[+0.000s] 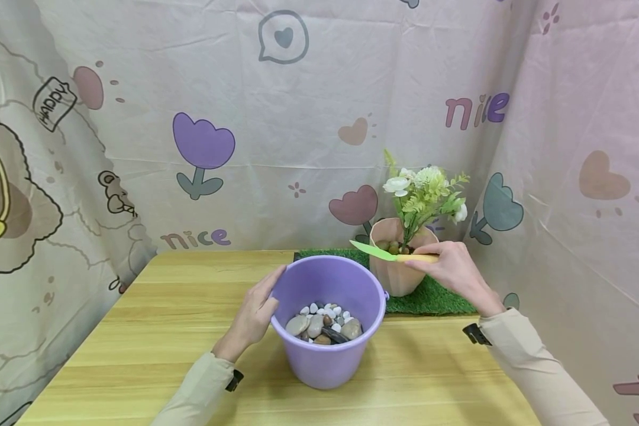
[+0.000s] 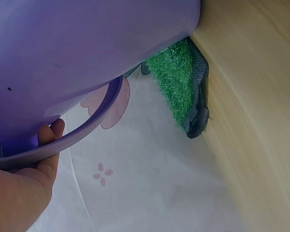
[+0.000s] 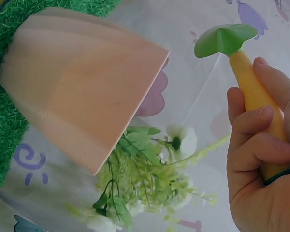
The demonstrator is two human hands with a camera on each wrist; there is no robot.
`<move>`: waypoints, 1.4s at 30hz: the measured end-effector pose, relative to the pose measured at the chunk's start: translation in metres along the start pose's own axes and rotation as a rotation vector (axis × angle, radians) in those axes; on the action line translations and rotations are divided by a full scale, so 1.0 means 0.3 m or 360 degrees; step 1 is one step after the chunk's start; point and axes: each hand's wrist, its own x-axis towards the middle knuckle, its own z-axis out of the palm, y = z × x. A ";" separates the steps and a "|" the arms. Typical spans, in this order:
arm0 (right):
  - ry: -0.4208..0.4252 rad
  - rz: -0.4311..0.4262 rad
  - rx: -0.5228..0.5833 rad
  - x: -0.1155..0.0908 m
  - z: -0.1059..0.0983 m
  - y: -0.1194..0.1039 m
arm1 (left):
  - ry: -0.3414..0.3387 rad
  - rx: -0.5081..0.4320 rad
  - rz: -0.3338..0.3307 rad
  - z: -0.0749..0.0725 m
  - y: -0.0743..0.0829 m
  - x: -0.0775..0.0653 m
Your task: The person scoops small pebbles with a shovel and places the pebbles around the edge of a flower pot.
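A purple bucket (image 1: 327,361) stands upright on the wooden table, with white pebbles and larger grey, brown and black stones (image 1: 315,325) inside. My left hand (image 1: 252,313) grips its rim on the left side; in the left wrist view the fingers curl by the bucket's purple carrying handle (image 2: 82,133). In my right hand (image 1: 455,272) is a small garden trowel with a yellow grip (image 3: 251,87) and a green blade (image 1: 375,251). The blade points left, level, in front of the pink flowerpot (image 1: 396,278). No stones show on the blade in the head view.
The flowerpot stands on a green turf mat (image 1: 442,302) behind and right of the bucket, holding white flowers with green leaves (image 1: 426,195) and some round stones. Bare wooden tabletop (image 1: 191,319) extends left of the bucket. A printed curtain (image 1: 298,118) hangs behind and at both sides.
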 end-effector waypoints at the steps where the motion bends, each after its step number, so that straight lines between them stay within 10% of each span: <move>1: -0.0002 -0.0003 0.0008 0.000 0.002 -0.004 | -0.0001 -0.0001 -0.0001 0.000 0.000 0.000; 29: -0.0071 -0.0219 0.0304 -0.014 0.086 -0.118 | 0.0011 0.0029 -0.0006 0.001 -0.003 -0.002; 42: -0.0329 -0.0522 0.0343 -0.012 0.137 -0.202 | 0.0003 0.0021 -0.0014 -0.002 0.000 -0.003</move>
